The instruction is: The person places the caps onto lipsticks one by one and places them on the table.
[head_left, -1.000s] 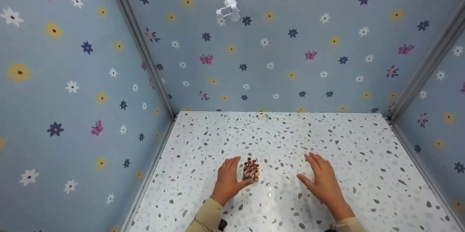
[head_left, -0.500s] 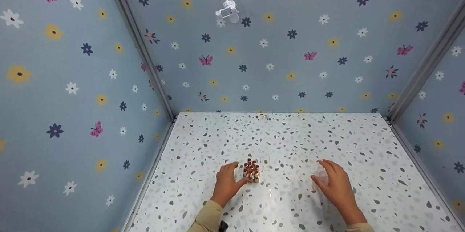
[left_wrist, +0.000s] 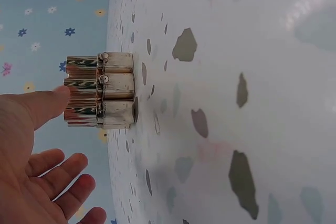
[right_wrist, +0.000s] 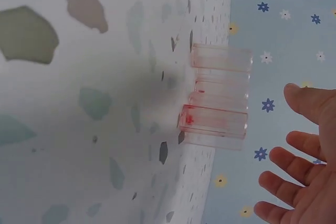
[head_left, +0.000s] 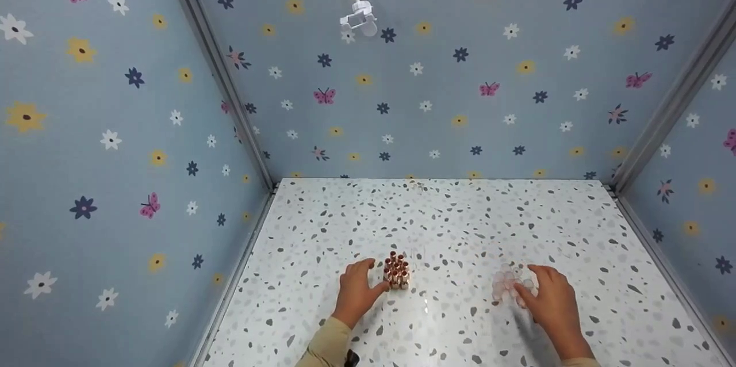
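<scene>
A tight cluster of shiny copper-coloured tubes point(head_left: 397, 272), like lipstick cases, stands upright on the speckled table. My left hand point(head_left: 356, 292) is beside it with fingers spread. In the left wrist view the thumb point(left_wrist: 52, 103) overlaps the tubes' upper ends point(left_wrist: 81, 85), and the other fingers are loosely bent with nothing in them. Farther right stands a group of clear, cap-like plastic tubes point(head_left: 505, 285) with red smears inside. At its right side is my right hand point(head_left: 555, 304), thumb and fingers apart. In the right wrist view a gap separates this hand from the clear tubes point(right_wrist: 218, 121).
The white speckled table point(head_left: 460, 217) meets blue flowered walls point(head_left: 437, 56) at the back and sides. Grey metal posts point(head_left: 215, 68) run up the corners. A white clamp-like bracket point(head_left: 361, 17) hangs in front of the back wall.
My right hand has moved right and nearer to me, and the clear tubes now show beside it. My left hand has shifted down slightly. The copper-coloured tubes stay put.
</scene>
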{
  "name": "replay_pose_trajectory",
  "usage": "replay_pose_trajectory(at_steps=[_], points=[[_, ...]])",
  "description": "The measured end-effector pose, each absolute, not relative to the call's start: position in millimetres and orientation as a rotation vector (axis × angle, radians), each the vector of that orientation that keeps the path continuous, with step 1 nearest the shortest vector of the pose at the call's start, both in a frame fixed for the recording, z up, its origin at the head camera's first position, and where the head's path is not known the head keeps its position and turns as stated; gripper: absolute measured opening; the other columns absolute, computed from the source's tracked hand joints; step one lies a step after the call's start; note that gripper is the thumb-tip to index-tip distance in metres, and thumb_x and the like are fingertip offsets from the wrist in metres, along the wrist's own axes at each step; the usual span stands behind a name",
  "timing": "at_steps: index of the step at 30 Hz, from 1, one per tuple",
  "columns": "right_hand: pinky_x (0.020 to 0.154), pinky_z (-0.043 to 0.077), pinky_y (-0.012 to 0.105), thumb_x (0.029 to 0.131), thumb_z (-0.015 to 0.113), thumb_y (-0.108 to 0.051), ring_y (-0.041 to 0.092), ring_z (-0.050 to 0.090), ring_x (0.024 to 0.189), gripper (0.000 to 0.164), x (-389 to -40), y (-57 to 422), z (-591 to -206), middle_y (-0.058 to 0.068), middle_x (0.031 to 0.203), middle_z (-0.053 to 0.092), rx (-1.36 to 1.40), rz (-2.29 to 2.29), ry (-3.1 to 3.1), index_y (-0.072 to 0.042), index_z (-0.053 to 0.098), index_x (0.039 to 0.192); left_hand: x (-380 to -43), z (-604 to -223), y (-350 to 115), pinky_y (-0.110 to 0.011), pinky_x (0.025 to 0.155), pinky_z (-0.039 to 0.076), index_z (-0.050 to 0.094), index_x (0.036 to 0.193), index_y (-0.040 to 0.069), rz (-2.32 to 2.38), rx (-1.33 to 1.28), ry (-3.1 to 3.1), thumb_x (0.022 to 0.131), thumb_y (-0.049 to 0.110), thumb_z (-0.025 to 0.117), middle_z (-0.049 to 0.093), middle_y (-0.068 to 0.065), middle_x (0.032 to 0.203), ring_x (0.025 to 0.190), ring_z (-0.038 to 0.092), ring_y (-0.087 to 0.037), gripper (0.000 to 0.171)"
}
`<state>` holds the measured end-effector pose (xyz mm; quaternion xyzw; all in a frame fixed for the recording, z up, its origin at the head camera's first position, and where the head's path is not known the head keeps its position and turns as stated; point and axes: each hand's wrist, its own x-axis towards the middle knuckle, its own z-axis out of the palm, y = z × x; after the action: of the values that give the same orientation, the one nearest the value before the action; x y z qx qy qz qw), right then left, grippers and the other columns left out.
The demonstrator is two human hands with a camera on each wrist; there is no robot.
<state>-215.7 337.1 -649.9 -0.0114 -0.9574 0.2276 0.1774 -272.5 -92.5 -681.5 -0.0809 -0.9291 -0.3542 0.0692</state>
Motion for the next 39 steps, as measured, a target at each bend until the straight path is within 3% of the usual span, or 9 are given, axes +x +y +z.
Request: replay_pose_trajectory(at_steps=[7, 20, 39], points=[[0.082, 0.047, 0.060, 0.087, 0.079, -0.045, 0.045, 0.061, 0.101, 0.058, -210.6, 341.0, -656.4, 0.026, 0.111, 0.066, -0.303, 0.679, -2.891, 0.004, 0.066, 0.116, -273.2, -684.1, -90.4, -0.055, 0.105, 0.038, 0.059, 0.137, 0.009, -1.072, -0.234, -2.798, 0.087, 0.034, 0.082, 0.066, -0.006, 0.125, 0.122, 0.055, -0.029, 0.061], [0.066, 0.049, 0.047, 0.085, 0.082, -0.037, 0.027, 0.062, 0.076, 0.050, -214.0, 339.6, -659.7, 0.019, 0.096, 0.069, -0.507, 0.797, -2.961, 0.003, 0.066, 0.109, -276.5, -685.5, -85.9, -0.054, 0.102, 0.039, 0.058, 0.137, 0.010, -1.056, -0.244, -2.807, 0.088, 0.034, 0.080, 0.066, -0.006, 0.126, 0.120, 0.055, -0.027, 0.058], [0.069, 0.047, 0.046, 0.091, 0.076, -0.032, 0.027, 0.061, 0.078, 0.039, -215.8, 331.6, -662.3, 0.016, 0.092, 0.068, -0.668, 0.905, -2.955, 0.002, 0.065, 0.105, -279.3, -690.6, -81.4, -0.052, 0.097, 0.041, 0.062, 0.130, 0.009, -1.022, -0.191, -2.840, 0.086, 0.033, 0.081, 0.068, -0.006, 0.119, 0.112, 0.058, -0.025, 0.053]])
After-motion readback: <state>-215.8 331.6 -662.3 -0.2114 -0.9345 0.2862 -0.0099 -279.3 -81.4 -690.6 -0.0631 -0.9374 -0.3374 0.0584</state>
